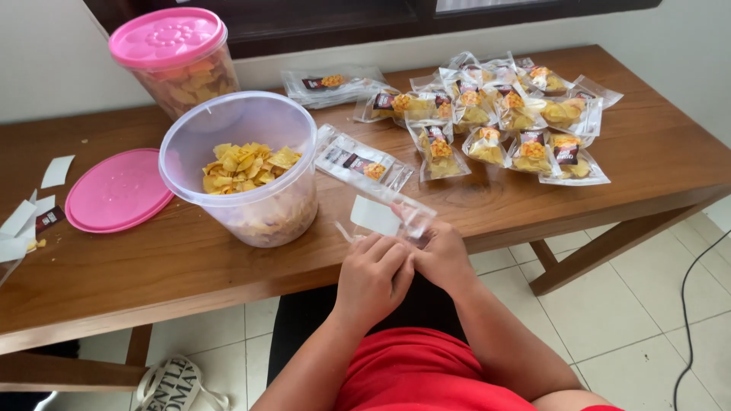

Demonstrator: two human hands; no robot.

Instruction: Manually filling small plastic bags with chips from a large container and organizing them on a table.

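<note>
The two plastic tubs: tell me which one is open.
The front tub, nearer the hands, is open: chips show inside and a pink lid lies flat beside it. The back tub wears its pink lid.

1. The fingers (392,262) of both hands are curling together, so their tips and the lower edge of the clear pouch (400,215) are staying hidden.
2. The paper scraps (19,224) at the left are running out of the picture's edge.
3. The closed jar (179,61) is standing partly behind the open tub (244,164), hiding its base.
4. The table (190,266) is being cut off at left.
5. The bag (171,384) on the floor is being cut by the bottom edge.
6. The labels on the filled packets (502,114) are looking too small to tell.
</note>
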